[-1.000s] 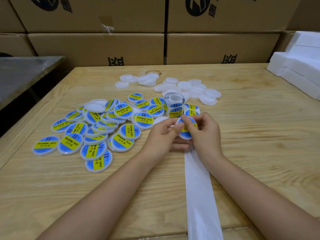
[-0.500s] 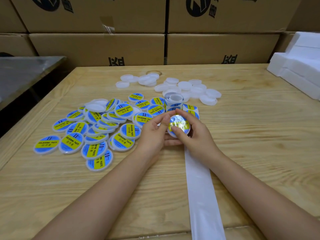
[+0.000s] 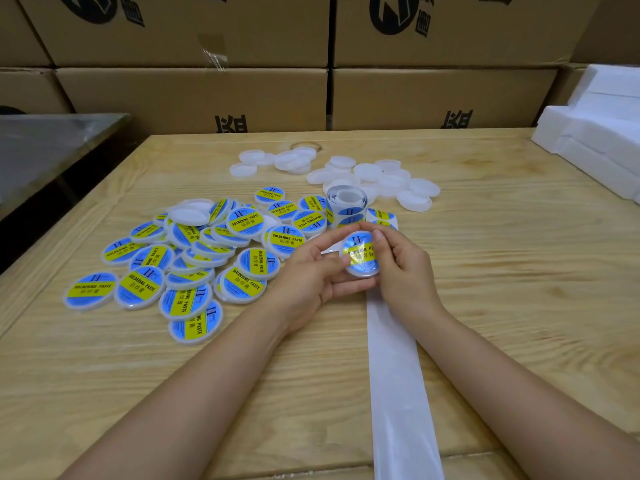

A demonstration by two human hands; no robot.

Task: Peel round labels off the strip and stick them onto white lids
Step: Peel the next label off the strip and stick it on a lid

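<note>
I hold a white lid [image 3: 361, 255] with a blue and yellow round label on its face, just above the wooden table [image 3: 519, 271]. My left hand [image 3: 311, 271] grips the lid from the left and below, thumb on the label's left edge. My right hand [image 3: 401, 268] holds it from the right, fingers curled over its top rim. The label roll [image 3: 346, 206] stands behind my hands, and its empty white backing strip [image 3: 394, 375] runs toward me. Bare white lids [image 3: 374, 174] lie farther back.
A pile of several labelled lids [image 3: 194, 265] covers the table's left half. Stacked cardboard boxes [image 3: 242, 95] line the back edge. White foam blocks [image 3: 602, 133] sit at the far right, and a grey metal surface [image 3: 45, 150] stands to the left.
The label was being held over the lid a second ago; now it lies on the lid's face. Both hands shifted slightly away from me and the lid turned to face the camera.
</note>
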